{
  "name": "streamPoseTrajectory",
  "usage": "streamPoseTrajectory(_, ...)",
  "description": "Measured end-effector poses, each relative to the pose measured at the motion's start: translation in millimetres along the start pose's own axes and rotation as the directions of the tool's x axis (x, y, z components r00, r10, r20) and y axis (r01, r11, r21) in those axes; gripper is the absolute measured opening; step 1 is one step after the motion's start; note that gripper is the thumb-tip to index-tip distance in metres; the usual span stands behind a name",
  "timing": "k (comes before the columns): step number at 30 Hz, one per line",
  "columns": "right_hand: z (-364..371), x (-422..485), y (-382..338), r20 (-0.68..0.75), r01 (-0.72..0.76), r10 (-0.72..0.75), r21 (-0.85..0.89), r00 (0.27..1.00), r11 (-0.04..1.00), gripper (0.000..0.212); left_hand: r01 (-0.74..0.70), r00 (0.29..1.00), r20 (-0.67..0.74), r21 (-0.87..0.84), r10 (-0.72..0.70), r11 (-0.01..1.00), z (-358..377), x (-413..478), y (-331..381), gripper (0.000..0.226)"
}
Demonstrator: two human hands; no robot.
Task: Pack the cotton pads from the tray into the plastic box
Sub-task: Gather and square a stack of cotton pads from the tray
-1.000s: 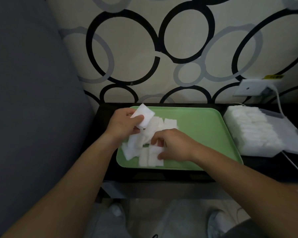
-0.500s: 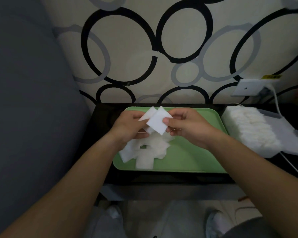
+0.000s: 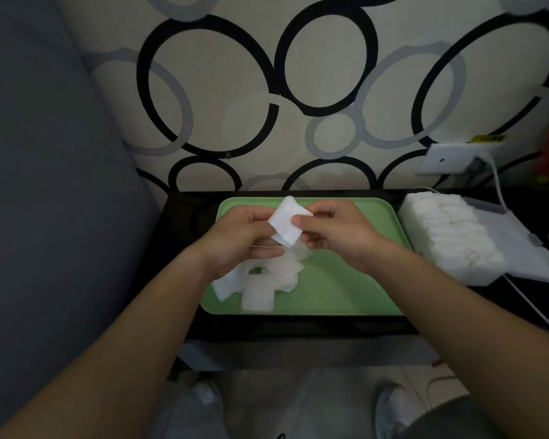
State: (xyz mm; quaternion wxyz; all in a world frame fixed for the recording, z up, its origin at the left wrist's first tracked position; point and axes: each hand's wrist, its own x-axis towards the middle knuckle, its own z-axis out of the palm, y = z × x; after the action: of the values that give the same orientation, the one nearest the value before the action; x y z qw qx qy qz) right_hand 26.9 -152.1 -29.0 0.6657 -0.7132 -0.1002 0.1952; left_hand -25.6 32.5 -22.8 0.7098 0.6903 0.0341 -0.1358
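A: White cotton pads [image 3: 285,224], a small stack, pinched at the fingertips [image 3: 298,220] of both hands. Left hand [image 3: 236,240] has thumb and fingers curled on it, right hand [image 3: 338,234] the same.
B: Versus a second ago?
A: Right hand was down on the loose pile then; now it's up at the stack, above the tray's far half.
B: Containers?
A: Green tray [image 3: 346,299]: loose pads [image 3: 263,282] heaped in its left part. Plastic box [image 3: 476,274], right of the tray on the black table [image 3: 184,223]: packed with rows of pads.
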Motion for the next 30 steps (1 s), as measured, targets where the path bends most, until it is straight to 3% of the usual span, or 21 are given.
streamPoseTrajectory(4,1.7,-0.5,0.3,-0.053,0.013,-0.017,-0.069,0.998,0.998,0.008,0.060,0.997,-0.038,-0.099,-0.064,0.993,-1.6,2.6,1.5,0.031)
streamPoseTrajectory(7,6.1,2.4,4.7,-0.125,0.036,-0.068,-0.241,0.990,0.970,0.019,0.124,0.989,-0.060,-0.162,-0.135,0.979,-1.7,4.0,2.7,0.034)
streamPoseTrajectory(10,14.7,4.0,9.2,-0.194,0.045,-0.144,-0.442,0.970,0.896,0.034,0.067,0.989,-0.131,0.029,-0.062,0.997,-5.3,4.4,-3.0,0.027)
streamPoseTrajectory(13,25.3,1.0,13.8,-0.056,0.069,-0.123,-0.576,0.991,0.815,0.041,0.014,0.954,-0.299,0.103,0.018,0.995,-13.0,6.4,-8.3,0.019)
streamPoseTrajectory(15,33.8,-1.0,19.0,0.117,0.155,-0.102,-0.685,0.988,0.712,0.033,0.006,0.918,-0.394,0.104,0.036,0.995,-21.9,7.4,-9.0,0.019)
streamPoseTrajectory(18,45.1,-5.3,22.5,0.298,0.275,-0.018,-0.852,0.954,0.445,0.021,0.012,0.898,-0.438,0.113,0.039,0.994,-33.0,8.1,-10.9,0.025)
streamPoseTrajectory(20,51.7,-7.3,25.7,0.305,0.276,0.046,-0.908,0.951,0.317,0.034,0.014,0.897,-0.439,0.142,0.050,0.990,-35.0,7.1,-11.9,0.025)
streamPoseTrajectory(23,59.7,-9.2,29.9,0.284,0.269,0.031,-0.936,0.958,0.229,0.045,0.000,0.907,-0.415,0.171,0.072,0.985,-32.8,5.8,-11.0,0.018)
streamPoseTrajectory(26,64.3,-7.7,31.3,0.288,0.276,0.020,-0.933,0.957,0.230,0.043,-0.020,0.915,-0.391,0.189,0.094,0.982,-29.9,5.4,-9.4,0.010)
streamPoseTrajectory(30,59.2,-3.8,30.5,0.337,0.302,0.035,-0.881,0.941,0.364,0.023,-0.029,0.913,-0.394,0.191,0.103,0.981,-29.9,7.4,-10.1,0.014)
